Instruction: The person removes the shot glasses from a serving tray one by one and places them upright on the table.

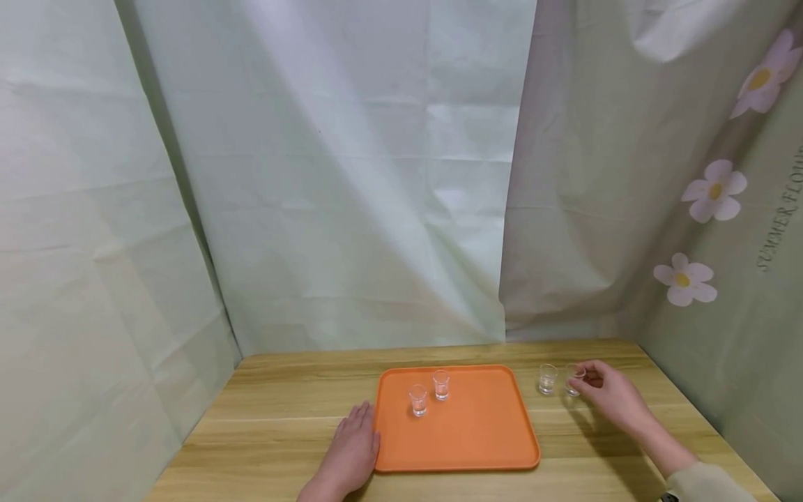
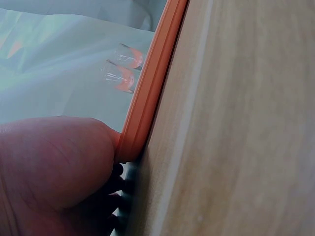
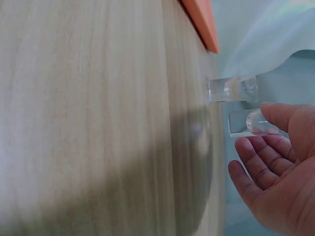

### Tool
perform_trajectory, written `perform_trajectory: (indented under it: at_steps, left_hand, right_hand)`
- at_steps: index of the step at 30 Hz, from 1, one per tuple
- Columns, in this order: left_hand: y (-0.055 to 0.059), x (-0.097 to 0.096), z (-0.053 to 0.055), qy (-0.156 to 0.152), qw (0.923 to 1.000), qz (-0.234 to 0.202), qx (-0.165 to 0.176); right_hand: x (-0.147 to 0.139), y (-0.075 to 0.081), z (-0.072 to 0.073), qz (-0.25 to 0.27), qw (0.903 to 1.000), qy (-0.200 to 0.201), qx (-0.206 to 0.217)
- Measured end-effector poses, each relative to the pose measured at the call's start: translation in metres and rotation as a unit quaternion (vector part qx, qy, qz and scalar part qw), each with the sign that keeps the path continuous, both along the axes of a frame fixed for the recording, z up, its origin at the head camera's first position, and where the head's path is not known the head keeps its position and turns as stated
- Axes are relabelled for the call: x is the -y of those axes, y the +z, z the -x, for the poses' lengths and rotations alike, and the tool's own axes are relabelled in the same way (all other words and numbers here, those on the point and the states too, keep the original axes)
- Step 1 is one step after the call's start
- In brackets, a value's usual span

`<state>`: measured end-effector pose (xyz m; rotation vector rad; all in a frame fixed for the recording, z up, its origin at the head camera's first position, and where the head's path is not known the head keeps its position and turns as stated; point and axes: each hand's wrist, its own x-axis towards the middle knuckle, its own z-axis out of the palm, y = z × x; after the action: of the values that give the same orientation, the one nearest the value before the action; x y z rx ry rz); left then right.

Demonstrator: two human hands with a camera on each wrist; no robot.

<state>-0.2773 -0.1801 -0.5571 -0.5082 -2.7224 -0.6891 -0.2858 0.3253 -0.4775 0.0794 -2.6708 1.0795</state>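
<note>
My right hand (image 1: 605, 394) pinches a small clear shot glass (image 1: 572, 382) between thumb and fingers at the right of the table. In the right wrist view, this glass (image 3: 245, 123) has its base a little off the wood. A second shot glass (image 1: 548, 380) stands upright just left of it. An orange tray (image 1: 464, 439) lies in the middle, with two more shot glasses, a nearer one (image 1: 418, 401) and a farther one (image 1: 441, 385), upright on its left half. My left hand (image 1: 353, 446) rests along the tray's left edge, fingers extended, thumb at the rim.
The wood-grain table (image 1: 263, 418) ends at a pale green curtain (image 1: 376, 244) behind. Another curtain hangs on the left (image 1: 94, 279), and a flowered one (image 1: 753, 335) borders the right edge. Wood surface lies between the tray and the right-hand glasses.
</note>
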Motion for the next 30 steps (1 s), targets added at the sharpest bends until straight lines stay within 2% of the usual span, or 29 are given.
perform_trajectory:
  at_steps: [3, 6, 9, 10, 13, 15, 16, 19, 23, 25, 30]
  left_hand:
    - [0.004, -0.001, -0.003, 0.001, 1.0, 0.0, 0.002]
    - [0.016, -0.003, -0.007, 0.0, 0.9997, -0.004, 0.024]
    - [0.021, -0.005, -0.007, 0.004, 0.9994, -0.006, 0.033]
    - [0.021, -0.005, -0.007, 0.005, 0.9993, -0.009, 0.036]
    - [0.01, -0.001, -0.003, 0.013, 0.9996, -0.01, 0.023]
    - [0.008, 0.0, -0.003, 0.013, 0.9995, -0.01, 0.026]
    - [0.004, 0.002, -0.002, 0.014, 0.9997, -0.008, 0.016]
    - [0.011, 0.001, -0.006, 0.011, 0.9996, -0.005, 0.024]
    - [0.028, -0.001, -0.013, 0.011, 0.9984, -0.003, 0.055]
    - [0.031, -0.003, -0.013, 0.013, 0.9984, -0.001, 0.055]
    - [0.025, -0.005, -0.011, 0.007, 0.9997, -0.002, 0.025]
  right_hand:
    - [-0.001, -0.002, 0.003, -0.006, 1.0, -0.002, 0.002]
    - [-0.001, -0.004, 0.007, -0.012, 0.9999, -0.004, 0.0]
    - [0.0, -0.004, 0.011, -0.012, 0.9999, -0.001, 0.001]
    - [0.0, -0.003, 0.013, -0.013, 0.9999, 0.001, 0.002]
    - [0.003, -0.002, 0.018, -0.011, 0.9999, 0.006, 0.007]
    - [0.004, -0.003, 0.02, -0.01, 0.9999, 0.007, 0.008]
    - [0.005, -0.003, 0.021, -0.009, 0.9999, 0.008, 0.009]
    - [0.005, -0.007, 0.024, -0.006, 0.9999, 0.005, 0.01]
    - [0.006, -0.011, 0.027, -0.005, 1.0, 0.002, 0.007]
    - [0.005, -0.012, 0.027, -0.001, 1.0, -0.001, 0.009]
    - [0.001, -0.015, 0.025, 0.001, 0.9998, -0.01, 0.015]
